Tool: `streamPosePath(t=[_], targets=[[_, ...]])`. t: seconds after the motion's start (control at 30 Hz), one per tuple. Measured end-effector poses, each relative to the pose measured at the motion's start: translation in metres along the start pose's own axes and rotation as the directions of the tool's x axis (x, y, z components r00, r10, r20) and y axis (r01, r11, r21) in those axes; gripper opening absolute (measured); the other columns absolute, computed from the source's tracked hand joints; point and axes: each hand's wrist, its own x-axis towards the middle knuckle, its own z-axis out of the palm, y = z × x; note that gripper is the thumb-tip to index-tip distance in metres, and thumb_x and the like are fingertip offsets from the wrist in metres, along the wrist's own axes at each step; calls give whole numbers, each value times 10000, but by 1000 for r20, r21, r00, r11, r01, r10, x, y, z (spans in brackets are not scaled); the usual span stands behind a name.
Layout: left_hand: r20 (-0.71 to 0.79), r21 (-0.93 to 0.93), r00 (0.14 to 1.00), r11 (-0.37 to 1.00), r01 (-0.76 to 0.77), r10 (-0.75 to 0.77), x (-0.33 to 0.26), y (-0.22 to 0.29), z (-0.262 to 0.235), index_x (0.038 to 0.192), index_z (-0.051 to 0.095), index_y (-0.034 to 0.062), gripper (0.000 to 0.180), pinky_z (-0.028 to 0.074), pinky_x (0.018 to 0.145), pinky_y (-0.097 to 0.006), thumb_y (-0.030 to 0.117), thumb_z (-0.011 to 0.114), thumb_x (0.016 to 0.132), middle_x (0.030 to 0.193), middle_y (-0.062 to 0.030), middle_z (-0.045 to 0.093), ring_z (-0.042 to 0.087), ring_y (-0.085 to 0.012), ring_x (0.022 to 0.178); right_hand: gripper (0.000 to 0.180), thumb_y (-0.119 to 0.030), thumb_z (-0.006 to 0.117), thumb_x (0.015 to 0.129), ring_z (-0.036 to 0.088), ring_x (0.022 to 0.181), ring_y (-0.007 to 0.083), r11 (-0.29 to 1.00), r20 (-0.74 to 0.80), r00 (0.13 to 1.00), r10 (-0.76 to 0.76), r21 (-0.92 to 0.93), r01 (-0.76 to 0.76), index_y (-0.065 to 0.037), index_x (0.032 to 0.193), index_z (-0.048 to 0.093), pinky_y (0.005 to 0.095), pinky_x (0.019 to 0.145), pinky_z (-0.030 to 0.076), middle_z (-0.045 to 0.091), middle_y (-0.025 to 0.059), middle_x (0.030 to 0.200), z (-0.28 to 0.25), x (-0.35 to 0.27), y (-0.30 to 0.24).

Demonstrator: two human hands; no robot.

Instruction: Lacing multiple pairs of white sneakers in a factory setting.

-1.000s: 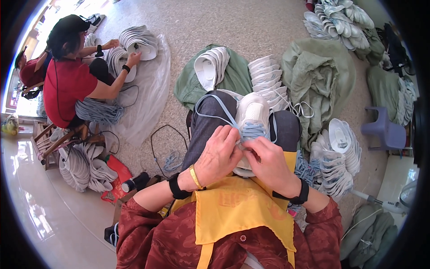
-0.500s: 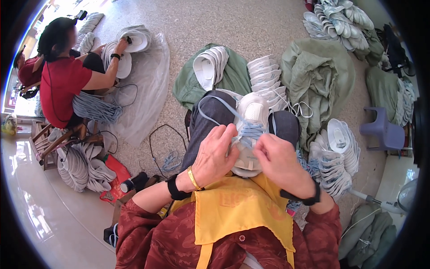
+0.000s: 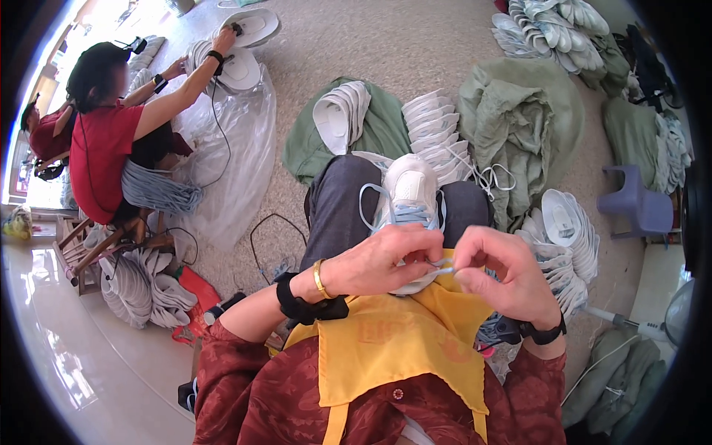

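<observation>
A white shoe lies between my knees, its toe pointing away from me, with light blue lacing across its front. Its rear part is mostly hidden beneath my hands. My left hand is closed over the shoe's near end, thumb and fingers pinching a light blue shoelace. To the right of it, my right hand pinches the same short stretch of lace, which spans the small gap between both hands. A loose loop of lace stands out at the shoe's left side.
Beyond my knees, stacked white shoe uppers rest on a green sack. A crumpled green cloth lies farther right, a purple stool at far right. A co-worker in red sits at left, handling white shoe pieces.
Both hands have shifted right and slightly nearer me, off the lacing to the shoe's near end, and a lace now spans between them. The co-worker's arm reaches farther away.
</observation>
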Motion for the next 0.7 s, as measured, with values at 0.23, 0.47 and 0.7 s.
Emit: streamPosePath(t=[0.23, 0.47, 0.7], targets=[[-73, -368, 925, 872, 322, -373, -33, -10, -8, 1039, 619, -13, 64, 499, 806, -233, 50, 631, 1047, 966, 0, 618, 589, -59, 923, 74, -70, 583, 1030, 654, 814, 106, 917, 35, 991, 132, 376, -135, -32, 973, 556, 263, 764, 538, 683, 57, 961, -10, -24, 50], [-59, -384, 810, 762, 521, -584, -115, 7, -70, 910, 618, 32, 169, 467, 692, -214, 134, 677, 1032, 841, 20, 640, 586, -30, 788, 86, -107, 620, 1003, 637, 703, 85, 799, -123, 882, 454, 493, -343, -55, 949, 578, 234, 607, 509, 666, 44, 843, -93, -138, 175], [-243, 330, 947, 901, 283, -208, -74, 15, -60, 980, 634, 25, 185, 490, 748, -324, 34, 766, 850, 963, -64, 659, 594, -201, 896, 149, -50, 697, 951, 586, 573, 42, 937, -374, 859, 349, 139, -320, -21, 1097, 684, 190, 523, 454, 717, 45, 834, -43, -85, 139]])
